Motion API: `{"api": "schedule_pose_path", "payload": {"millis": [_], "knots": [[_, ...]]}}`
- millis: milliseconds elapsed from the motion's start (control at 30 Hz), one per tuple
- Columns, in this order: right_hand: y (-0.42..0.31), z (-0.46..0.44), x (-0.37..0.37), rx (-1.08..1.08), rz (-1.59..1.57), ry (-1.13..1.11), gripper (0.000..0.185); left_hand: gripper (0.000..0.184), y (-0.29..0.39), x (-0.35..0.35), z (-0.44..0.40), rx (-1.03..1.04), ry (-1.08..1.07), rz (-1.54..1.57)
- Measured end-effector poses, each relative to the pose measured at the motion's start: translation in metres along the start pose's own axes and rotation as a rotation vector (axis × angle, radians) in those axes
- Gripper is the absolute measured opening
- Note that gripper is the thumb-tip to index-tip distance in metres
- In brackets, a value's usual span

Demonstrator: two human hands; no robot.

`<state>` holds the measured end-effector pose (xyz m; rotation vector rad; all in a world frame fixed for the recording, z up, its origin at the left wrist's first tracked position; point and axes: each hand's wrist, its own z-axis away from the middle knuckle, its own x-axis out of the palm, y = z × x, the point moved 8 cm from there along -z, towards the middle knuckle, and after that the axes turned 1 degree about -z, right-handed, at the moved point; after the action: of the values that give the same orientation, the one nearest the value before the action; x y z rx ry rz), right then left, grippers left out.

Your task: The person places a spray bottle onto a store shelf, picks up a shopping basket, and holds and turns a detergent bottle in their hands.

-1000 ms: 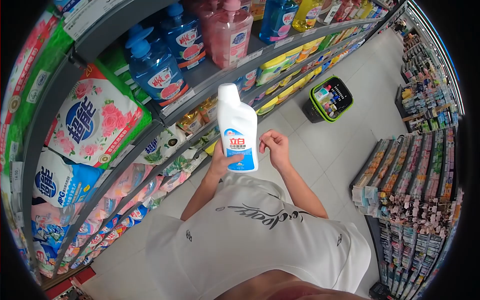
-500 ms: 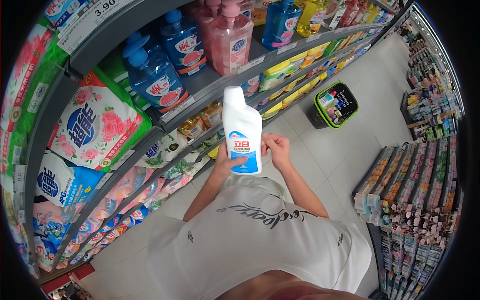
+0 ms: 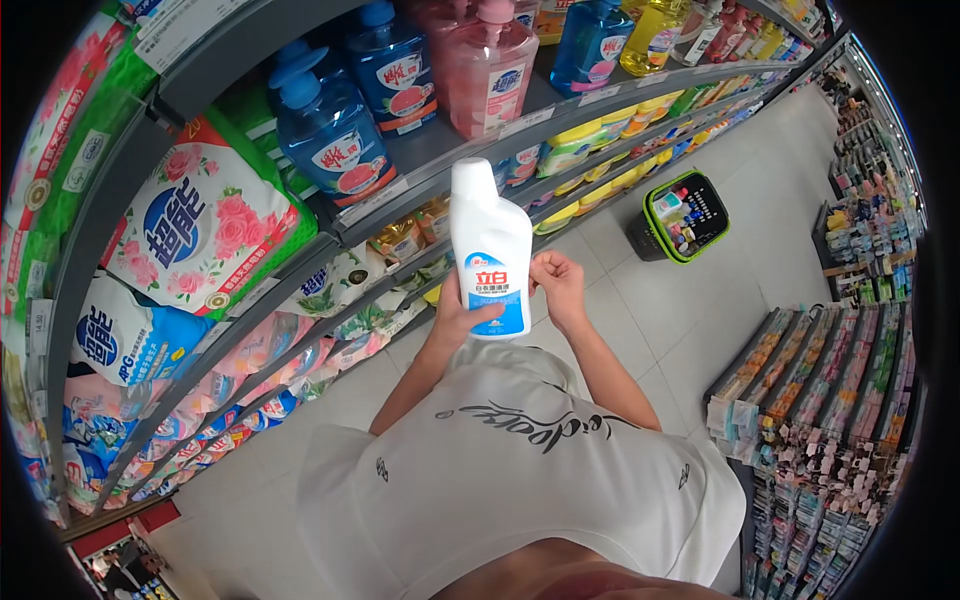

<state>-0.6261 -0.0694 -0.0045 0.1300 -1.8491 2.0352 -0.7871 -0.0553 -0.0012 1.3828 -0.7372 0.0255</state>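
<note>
A white bottle of laundry bleach (image 3: 492,235) with a white cap and a blue-and-white label stands nearly upright in front of my chest, its label facing me. My left hand (image 3: 462,318) is closed around its lower left side, with the thumb across the front of the label; the other fingers are hidden behind it. At the bottle's right edge is my right hand (image 3: 560,288), its fingers curled in. Nothing shows in those fingers, and whether they touch the bottle I cannot tell.
A shelf at left and ahead holds blue pump bottles (image 3: 335,140), a pink pump bottle (image 3: 490,80) and detergent bags (image 3: 195,235). On the tiled floor stands a black basket with a green rim (image 3: 652,215), with several products inside. Display racks (image 3: 810,370) line the right.
The bottle and both my hands stay together, the bottle slightly higher in view and tilted a bit more to the left. The shelf and basket have shifted slightly rightward in view.
</note>
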Motion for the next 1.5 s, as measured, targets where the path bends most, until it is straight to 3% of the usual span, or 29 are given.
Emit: {"api": "schedule_pose_path", "payload": {"millis": [367, 467, 700, 900, 967, 1033, 1100, 1167, 1333, 1400, 1500], "knots": [[0.018, -0.001, -0.004, 0.119, 0.109, -0.025, 0.030, 0.064, 0.017, -0.008, 0.006, 0.069, 0.116, -0.088], [0.008, -0.005, 0.005, -0.035, 0.071, -0.009, 0.023, 0.066, 0.016, -0.010, 0.006, 0.077, 0.111, -0.074], [-0.002, -0.007, 0.010, -0.104, 0.035, -0.075, 0.013, 0.067, 0.012, -0.013, 0.010, 0.055, 0.135, -0.067], [-0.014, -0.015, -0.014, -0.010, 0.055, 0.029, 0.029, 0.072, 0.011, -0.006, 0.010, 0.044, 0.088, -0.085], [-0.047, -0.023, -0.010, -0.157, 0.160, 0.033, 0.040, 0.075, 0.013, -0.003, 0.010, 0.085, 0.032, -0.140], [-0.074, -0.028, 0.002, -0.224, 0.129, 0.004, 0.032, 0.076, 0.009, -0.003, 0.011, 0.083, 0.007, -0.168], [-0.108, -0.026, 0.021, -0.432, 0.146, -0.068, 0.017, 0.076, 0.009, -0.002, 0.012, 0.081, -0.017, -0.197], [-0.128, -0.026, 0.035, -0.443, 0.120, -0.121, 0.009, 0.077, 0.009, 0.003, 0.013, 0.035, -0.046, -0.206], [-0.159, -0.028, 0.061, -0.445, 0.119, -0.278, 0.016, 0.079, 0.011, 0.005, 0.016, 0.036, -0.084, -0.240], [-0.164, -0.031, 0.074, -0.511, 0.278, -0.427, 0.020, 0.080, 0.009, 0.005, 0.017, 0.030, -0.093, -0.234], [-0.166, -0.035, 0.084, -0.460, 0.358, -0.468, 0.015, 0.081, 0.008, 0.002, 0.018, 0.032, -0.088, -0.232]]}}
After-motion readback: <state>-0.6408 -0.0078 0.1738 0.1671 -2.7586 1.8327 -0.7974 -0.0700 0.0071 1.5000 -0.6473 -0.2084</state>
